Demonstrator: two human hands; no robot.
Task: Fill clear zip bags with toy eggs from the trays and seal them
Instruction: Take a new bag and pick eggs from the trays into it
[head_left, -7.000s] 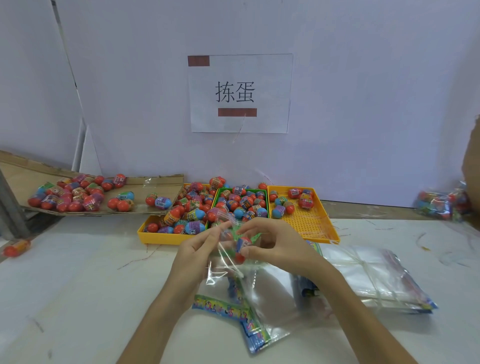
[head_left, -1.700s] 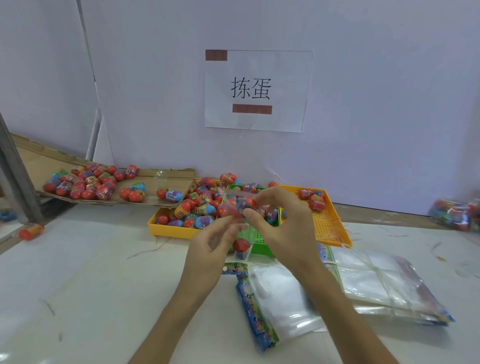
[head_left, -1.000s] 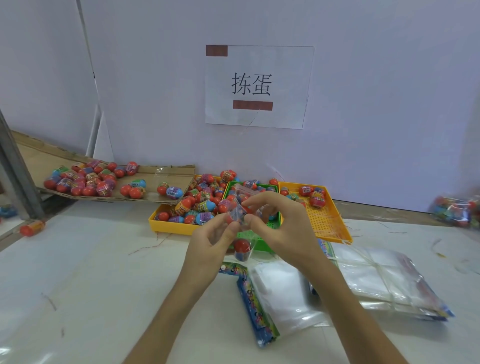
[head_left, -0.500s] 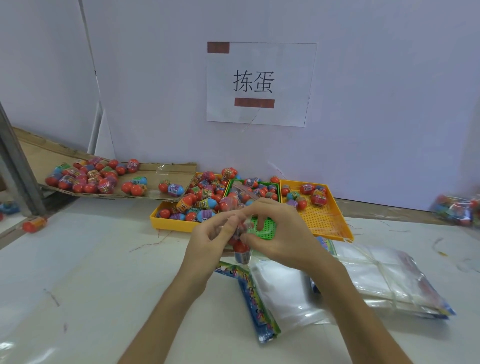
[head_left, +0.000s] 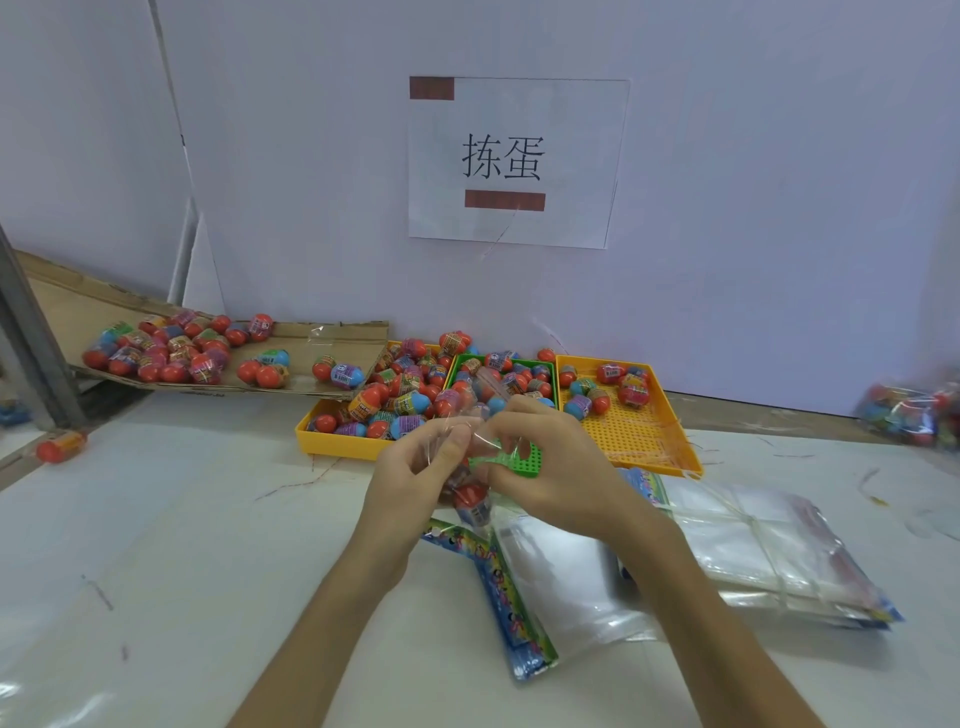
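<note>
Pinched just in front of the green tray (head_left: 511, 460) by the fingers (head_left: 448, 437) of left hand (head_left: 410, 478) and right hand (head_left: 545, 467): clear zip bag (head_left: 480, 512), red toy egg (head_left: 469, 494) hanging inside. Probably limp, slippery, light; best gripped along the stiffer zip strip

Paper sign (head_left: 511, 163) on white wall (head_left: 779, 208)

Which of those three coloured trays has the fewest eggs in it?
The yellow tray on the right: only a handful of eggs sit at its back, the grid floor mostly bare. The left yellow tray and the green tray are heaped.
</note>
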